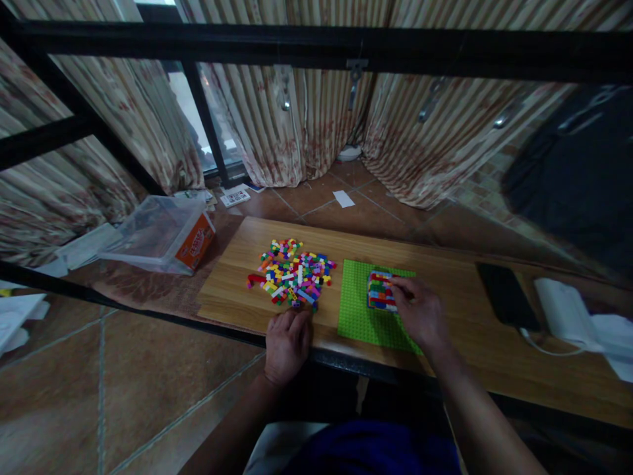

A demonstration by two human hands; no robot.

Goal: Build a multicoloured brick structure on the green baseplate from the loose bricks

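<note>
A green studded baseplate (357,310) lies on the wooden tabletop. On it stands a small block of toy bricks (380,290) in stripes of red, green, blue, orange and white. My right hand (420,310) is over the right side of this block, thumb and fingers pinched together at its edge; whatever is between the fingertips is hidden. My left hand (287,342) rests at the table's front edge with its fingers curled, just below a loose pile of coloured bricks (297,274). Its fingertips are near the pile's front, and I cannot make out anything in them.
A clear plastic box (153,231) with an orange label stands left of the table. To the right lie a black phone (507,295) and a white device (564,313) with a cable. A black metal bar (316,49) crosses above, before striped curtains (306,125).
</note>
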